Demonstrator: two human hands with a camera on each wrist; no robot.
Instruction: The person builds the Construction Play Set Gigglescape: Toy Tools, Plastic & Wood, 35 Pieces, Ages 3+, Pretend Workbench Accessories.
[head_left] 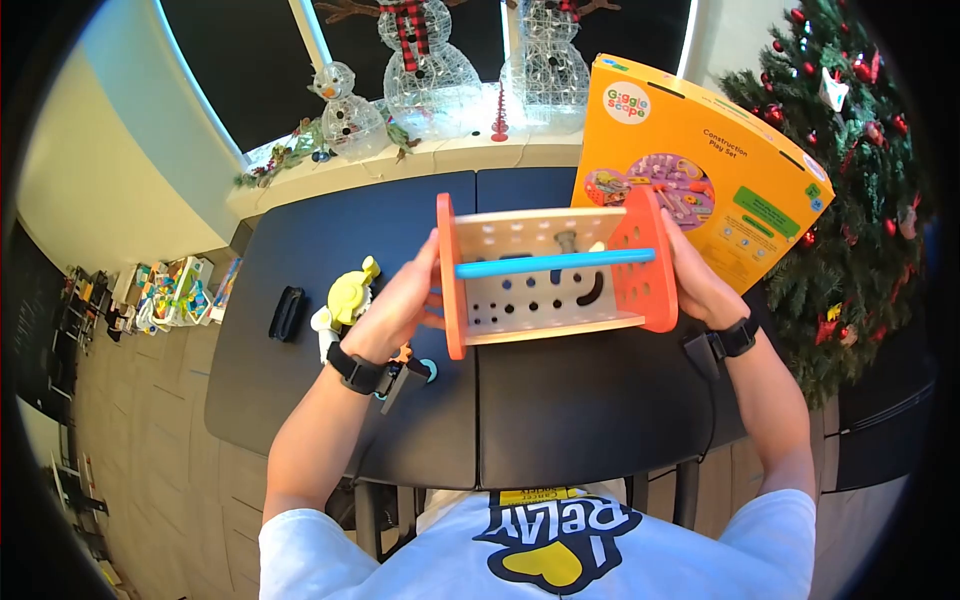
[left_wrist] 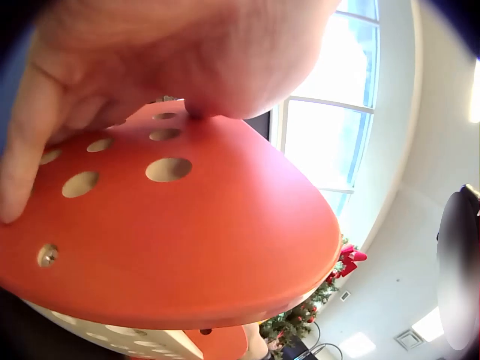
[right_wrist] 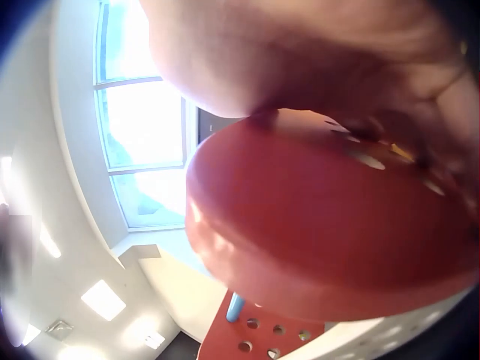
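Note:
A wooden toy toolbox with a pale perforated body [head_left: 520, 312], red-orange end panels and a blue rod [head_left: 555, 263] is held up between both hands in the head view. The left hand [head_left: 400, 305] grips the left end panel [head_left: 452, 290]; in the left wrist view the hand [left_wrist: 172, 60] lies along that holed panel [left_wrist: 187, 232]. On the opposite end panel [head_left: 655, 265], the right hand [head_left: 703, 280] has its grip, and the right wrist view shows this hand [right_wrist: 322, 60] over the panel [right_wrist: 315, 217]. Some fingers are hidden.
An orange play set box [head_left: 690, 150] stands at the table's back right, beside a decorated tree [head_left: 830, 200]. A black case [head_left: 287, 313] and a yellow-green and white toy [head_left: 350, 298] lie left on the dark table [head_left: 590, 420]. Wire snowmen line the sill.

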